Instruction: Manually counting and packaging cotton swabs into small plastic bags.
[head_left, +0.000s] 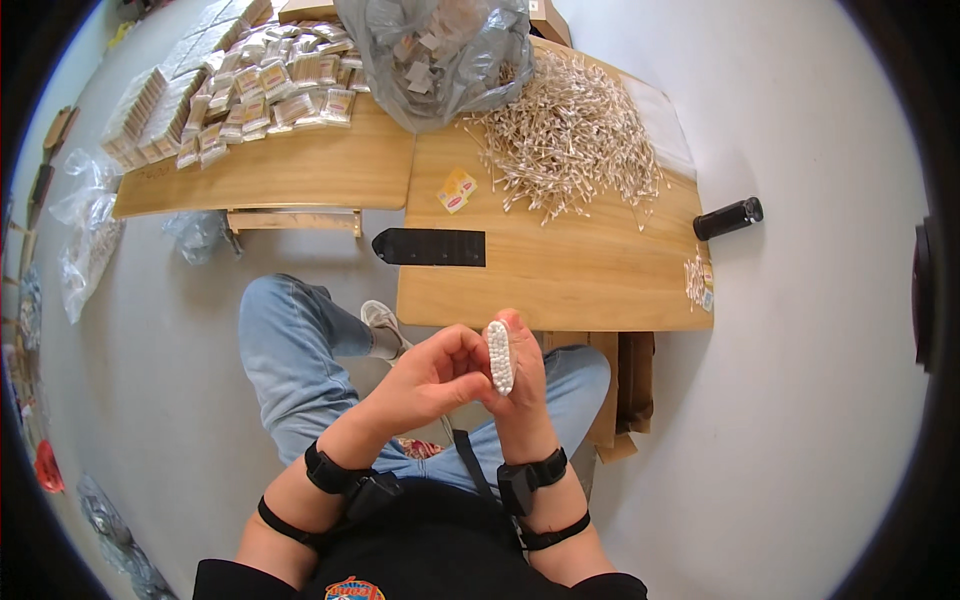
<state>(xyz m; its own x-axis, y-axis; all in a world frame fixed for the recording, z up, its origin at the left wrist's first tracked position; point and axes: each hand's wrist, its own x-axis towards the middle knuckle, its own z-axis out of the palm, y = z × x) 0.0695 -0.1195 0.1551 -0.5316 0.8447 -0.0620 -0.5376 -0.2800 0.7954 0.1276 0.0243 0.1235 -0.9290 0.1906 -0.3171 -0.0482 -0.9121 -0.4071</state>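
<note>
Above my lap, just off the near edge of the wooden table (560, 300), a tight bundle of cotton swabs (500, 357) shows its white tips end-on in a long, rounded block. My right hand (526, 375) is closed around the bundle from the right. From the left, my left hand (440, 375) grips its side, thumb stretched along the lower end and the other fingers curled. A big loose heap of cotton swabs (570, 135) covers the far right of the table. Closer in lie a black flat strip (435, 247) and small yellow cards (457, 190).
A grey plastic bag (440, 70) stands behind the heap. Filled swab packets (270, 90) are piled and stacked at the far left. A black cylinder (728, 218) juts past the right edge, near a few loose swabs (693, 282). Cardboard boxes (632, 380) sit below.
</note>
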